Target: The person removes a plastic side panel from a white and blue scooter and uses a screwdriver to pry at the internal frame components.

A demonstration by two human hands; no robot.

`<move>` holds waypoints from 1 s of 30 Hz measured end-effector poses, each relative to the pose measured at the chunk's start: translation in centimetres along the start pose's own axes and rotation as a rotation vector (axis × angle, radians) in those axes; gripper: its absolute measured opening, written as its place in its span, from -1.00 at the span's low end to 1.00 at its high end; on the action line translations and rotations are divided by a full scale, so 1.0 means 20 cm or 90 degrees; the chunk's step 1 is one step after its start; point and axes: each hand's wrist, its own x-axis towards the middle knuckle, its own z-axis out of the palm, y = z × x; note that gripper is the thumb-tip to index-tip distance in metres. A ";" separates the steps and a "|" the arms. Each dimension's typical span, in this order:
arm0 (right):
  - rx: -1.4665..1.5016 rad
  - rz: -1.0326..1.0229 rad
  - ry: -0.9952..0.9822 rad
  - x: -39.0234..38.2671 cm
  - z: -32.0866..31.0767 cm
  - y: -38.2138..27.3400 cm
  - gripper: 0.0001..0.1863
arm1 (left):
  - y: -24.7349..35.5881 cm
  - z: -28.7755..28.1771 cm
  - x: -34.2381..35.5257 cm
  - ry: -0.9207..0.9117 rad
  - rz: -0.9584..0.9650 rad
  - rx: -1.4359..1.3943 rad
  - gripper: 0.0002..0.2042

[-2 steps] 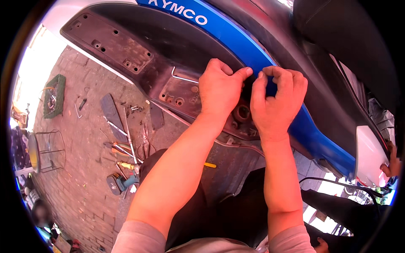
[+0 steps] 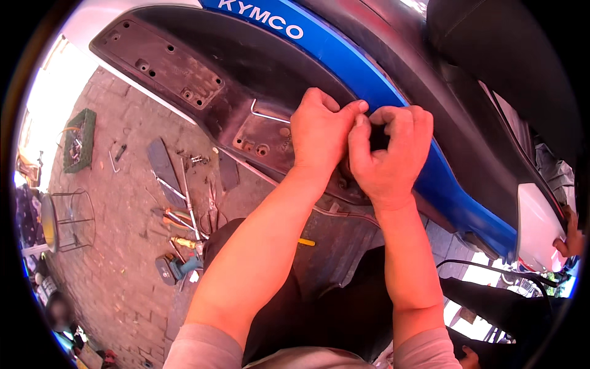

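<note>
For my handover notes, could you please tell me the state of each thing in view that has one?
Left grip, curled, contents unclear
Right grip, curled, contents unclear
Footboard, holes uncovered
Blue panel, beside footboard, fastening unclear
Bent rod, partly hidden, possibly held
Scissors, lying on paving, opening unclear
Cordless tool, lying down, power unclear
Green tray, holding small items

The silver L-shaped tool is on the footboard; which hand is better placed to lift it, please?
Probably the left hand: it is beside the silver tool; the right hand is farther away.
</note>
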 end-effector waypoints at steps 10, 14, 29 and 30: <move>0.329 -0.308 -0.299 0.09 0.12 0.02 -0.81 | -0.27 -0.21 0.13 -0.240 0.146 -0.141 -0.83; 0.217 -0.339 -0.298 0.11 0.08 0.20 -0.76 | -0.30 -0.37 0.13 -0.189 0.052 -0.073 -0.86; 0.287 -0.371 -0.338 0.19 0.17 -0.08 -0.75 | -0.28 -0.68 -0.24 -0.158 -0.409 -0.306 -0.53; 0.300 -0.387 -0.328 0.20 0.21 -0.10 -0.76 | -0.33 -0.66 -0.24 -0.147 -0.424 -0.350 -0.53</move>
